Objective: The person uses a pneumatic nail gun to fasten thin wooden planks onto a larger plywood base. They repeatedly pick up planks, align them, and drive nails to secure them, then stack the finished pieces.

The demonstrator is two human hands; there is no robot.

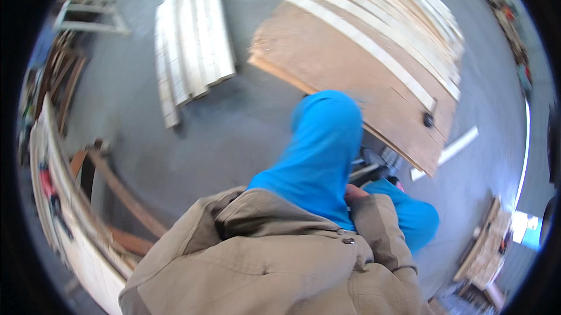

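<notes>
My right hand (355,193) shows only in part at the end of its brown sleeve (378,216), between my blue-trousered legs (321,145). It lies against the inner side of the raised leg; its fingers are hidden. Just beyond it, a dark and grey object (377,166), partly metallic, is half covered by my knees and the board edge, and I cannot make out its kind. My left hand is out of sight. In front of my knee is a large brown wooden panel (327,46) bearing several pale wood strips (356,35) and a small black object (428,119).
Several pale planks (196,35) lie side by side on the grey floor (228,128). A loose strip (450,151) sticks out beyond the panel. Leftward stand rusty metal beams (125,192) and a pale board (79,245) with a red and black tool (49,189). More wood (485,242) is at right.
</notes>
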